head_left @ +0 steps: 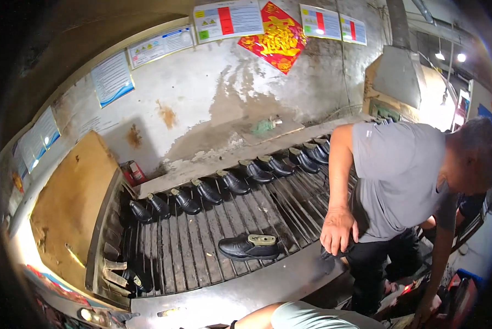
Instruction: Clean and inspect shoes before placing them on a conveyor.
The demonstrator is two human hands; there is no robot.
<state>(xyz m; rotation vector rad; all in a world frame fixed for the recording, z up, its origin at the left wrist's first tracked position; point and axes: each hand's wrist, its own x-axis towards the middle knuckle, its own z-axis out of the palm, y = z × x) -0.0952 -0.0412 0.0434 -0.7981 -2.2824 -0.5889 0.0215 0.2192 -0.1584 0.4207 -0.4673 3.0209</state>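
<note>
Neither of my hands is in view. At the lower edge, one of my forearms shows below a pale green sleeve and points left, a dark band near the wrist. Ahead of it, a black shoe with a light insert in its opening lies sideways on a slatted metal conveyor. More black shoes stand in a row along the conveyor's far side, toes toward me. Another dark shoe is partly hidden at the left end.
A person in a grey shirt leans over at the right. Their one hand hangs above the metal ledge by something dark; the other reaches low. A wooden board stands at the left, a red object behind it.
</note>
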